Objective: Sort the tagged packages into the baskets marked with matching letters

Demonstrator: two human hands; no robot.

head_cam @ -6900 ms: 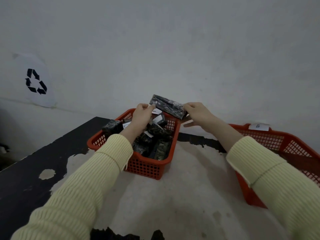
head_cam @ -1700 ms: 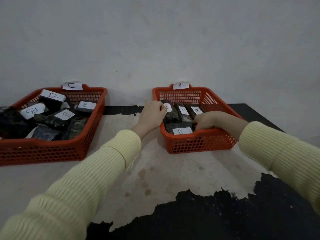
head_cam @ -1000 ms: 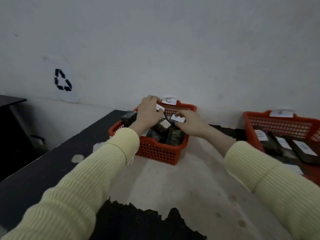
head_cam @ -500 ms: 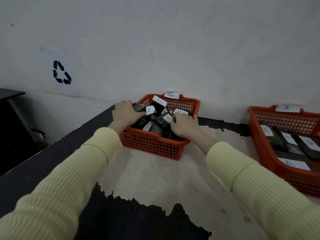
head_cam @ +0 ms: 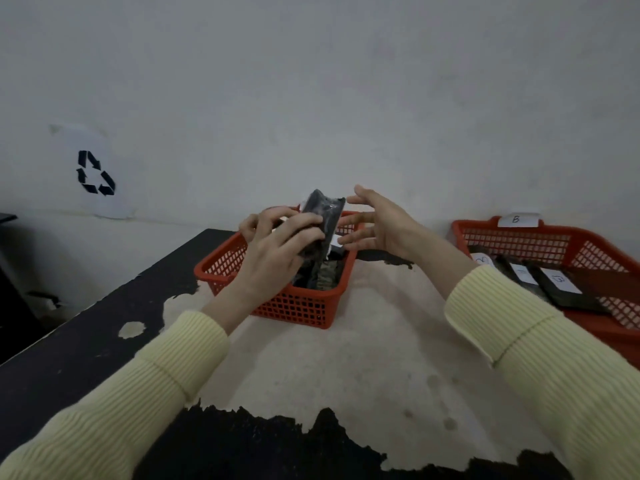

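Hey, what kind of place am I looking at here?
Probably a makeshift sorting station in a bare workroom: red baskets with letter labels on a worn table, against a plain wall bearing a recycling sign.

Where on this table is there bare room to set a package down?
Free: the pale tabletop between the two sleeves, bordered by the left basket and the B basket; also the dark strip left of the left basket. Crowded: both baskets hold packages.
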